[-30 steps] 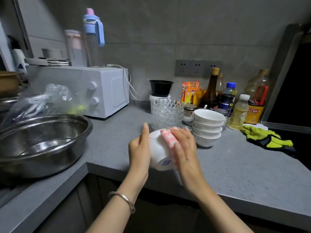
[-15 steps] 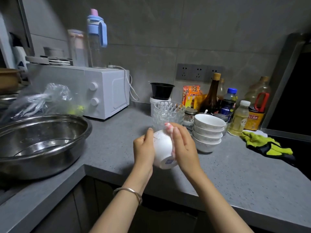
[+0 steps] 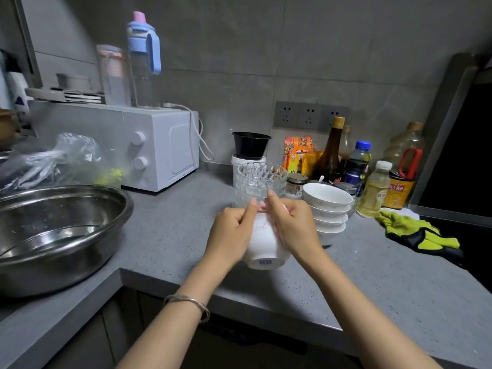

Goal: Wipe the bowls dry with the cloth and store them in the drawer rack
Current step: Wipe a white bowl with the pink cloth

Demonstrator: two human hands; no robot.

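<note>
I hold a white bowl (image 3: 262, 243) tipped on its side above the grey counter (image 3: 372, 275), its foot ring facing me. My left hand (image 3: 231, 235) grips its left wall, thumb up at the rim. My right hand (image 3: 292, 225) presses a pink-and-white cloth (image 3: 262, 207) against the bowl's right side; only a sliver of the cloth shows between my fingers. Behind my hands stand a stack of clear glass bowls (image 3: 259, 179) and, to the right, a stack of white bowls (image 3: 328, 211). No drawer rack is in view.
A large steel basin (image 3: 53, 235) sits at the left, a white microwave (image 3: 149, 145) behind it. Bottles and jars (image 3: 356, 166) crowd the back right. Yellow-green gloves (image 3: 415, 233) lie at the right, next to a dark hob (image 3: 468, 235).
Both hands have lifted the bowl a little and turned it. My right hand has slid round the bowl with the cloth, which is now mostly hidden under the fingers.
</note>
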